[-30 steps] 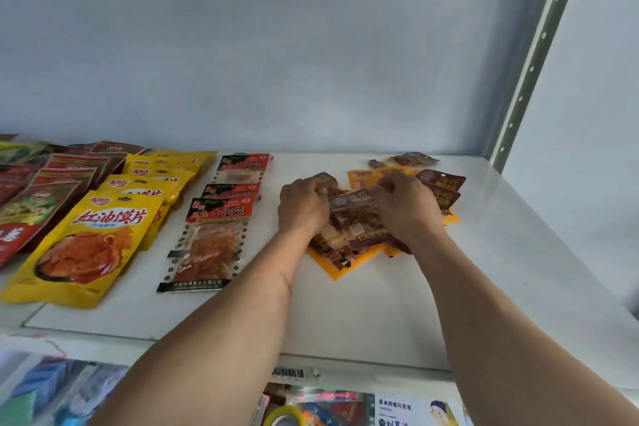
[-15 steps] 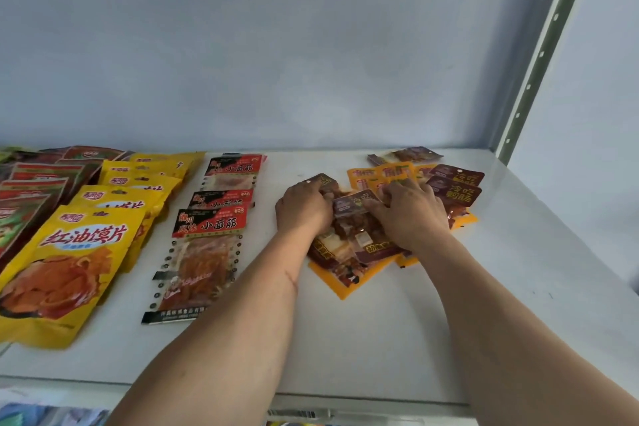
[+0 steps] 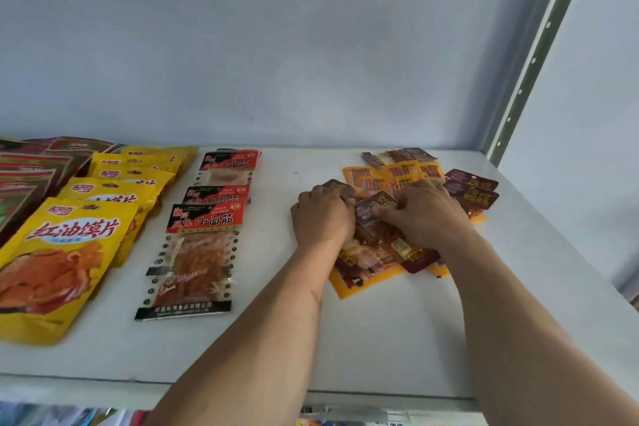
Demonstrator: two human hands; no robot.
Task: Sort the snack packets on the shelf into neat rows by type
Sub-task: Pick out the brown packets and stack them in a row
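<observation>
White shelf (image 3: pixel 397 328): left hand (image 3: pixel 323 216) and right hand (image 3: pixel 423 214) both grip the mixed packet pile (image 3: pixel 375 249).

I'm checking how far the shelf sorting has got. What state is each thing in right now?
yellow packets: overlapping row, lying flat.
red-and-black packets: neat row of three, flat.
dark red packets: overlapping row at the left edge.
mixed pile: orange and maroon packets jumbled, unsorted.
left hand: curled, gripping packets in the pile.
right hand: fingers pinching a maroon packet.
</observation>
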